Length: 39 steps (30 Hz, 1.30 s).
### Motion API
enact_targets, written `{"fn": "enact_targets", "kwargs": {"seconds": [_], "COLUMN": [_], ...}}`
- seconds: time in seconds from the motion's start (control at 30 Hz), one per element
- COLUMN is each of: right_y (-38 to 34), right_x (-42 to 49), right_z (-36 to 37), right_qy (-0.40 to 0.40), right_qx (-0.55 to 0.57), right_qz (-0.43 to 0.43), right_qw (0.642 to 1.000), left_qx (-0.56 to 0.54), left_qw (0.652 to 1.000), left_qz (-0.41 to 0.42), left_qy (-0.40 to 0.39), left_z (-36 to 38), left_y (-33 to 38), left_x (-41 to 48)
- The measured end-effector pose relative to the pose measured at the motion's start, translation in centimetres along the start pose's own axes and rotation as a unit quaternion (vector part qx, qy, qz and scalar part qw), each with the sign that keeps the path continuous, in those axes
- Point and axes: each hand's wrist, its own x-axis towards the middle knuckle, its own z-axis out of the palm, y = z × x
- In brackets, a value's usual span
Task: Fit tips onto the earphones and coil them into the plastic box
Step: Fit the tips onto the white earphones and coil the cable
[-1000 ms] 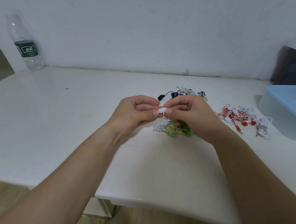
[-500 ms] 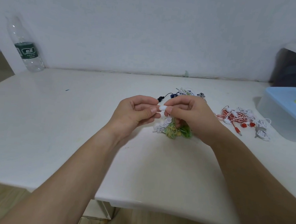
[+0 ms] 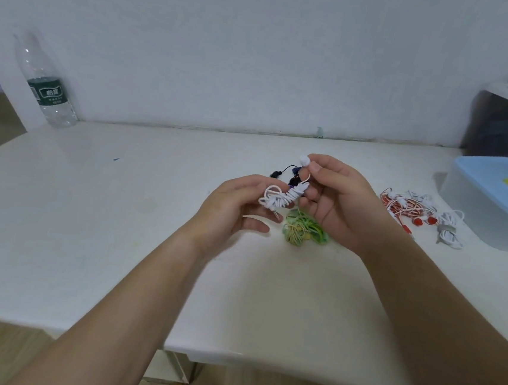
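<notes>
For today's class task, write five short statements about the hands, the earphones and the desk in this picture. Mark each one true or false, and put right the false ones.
1. The right hand pinches a white earbud. True.
2. The plastic box stands with its lid off. False: its blue lid is on.
3. The white earphone bundle lies flat on the table. False: it is up in the air, at the fingertips.
4. The green and yellow earphones lie on the table below the hands. True.
5. The water bottle stands right beside the plastic box. False: the bottle is far left by the wall and the box is far right.
</notes>
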Motion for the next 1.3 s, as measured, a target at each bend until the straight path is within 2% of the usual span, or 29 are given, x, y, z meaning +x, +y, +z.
{"fn": "enact_targets", "kwargs": {"seconds": [0.17, 0.4, 0.57, 0.7, 0.77, 0.83, 0.93, 1.0, 1.17, 1.3], "right_y": [0.4, 0.9, 0.9, 1.1, 1.1, 1.1, 1.3, 1.5, 1.6, 1.6], "right_x": [0.2, -0.1, -0.2, 0.1, 0.2, 0.1, -0.3, -0.4, -0.5, -0.4], "right_z": [-0.1, 0.4, 0.6, 0.6, 0.5, 0.4, 0.6, 0.7, 1.0, 1.0], "right_qy": [-0.033, -0.086, -0.084, -0.034, -0.003, 0.014, -0.007, -0.009, 0.008, 0.028], "right_qx": [0.019, 0.009, 0.007, -0.014, -0.061, -0.161, -0.347, -0.412, -0.439, -0.445], "right_qz": [0.021, 0.045, 0.059, 0.062, 0.051, 0.03, -0.013, -0.029, -0.053, -0.087], "right_qw": [0.999, 0.995, 0.995, 0.997, 0.997, 0.986, 0.938, 0.911, 0.897, 0.891], "left_qx": [-0.056, -0.113, -0.09, -0.046, -0.027, -0.008, 0.022, 0.021, -0.034, -0.024], "left_qw": [0.998, 0.994, 0.996, 0.994, 0.992, 0.989, 0.99, 0.991, 0.993, 0.995], "left_qz": [-0.007, -0.011, 0.003, 0.026, 0.033, 0.042, 0.046, 0.04, 0.02, 0.022], "left_qy": [-0.019, 0.008, 0.031, 0.091, 0.119, 0.139, 0.135, 0.127, 0.112, 0.096], "left_z": [0.1, -0.1, -0.2, -0.1, -0.2, -0.4, -0.5, -0.4, -0.4, -0.5], "left_y": [-0.2, -1.0, -0.9, -0.6, -0.7, -0.6, -0.8, -0.8, -0.6, -0.4], "left_x": [0.0, 0.3, 0.3, 0.4, 0.4, 0.4, 0.4, 0.3, 0.1, 0.0]}}
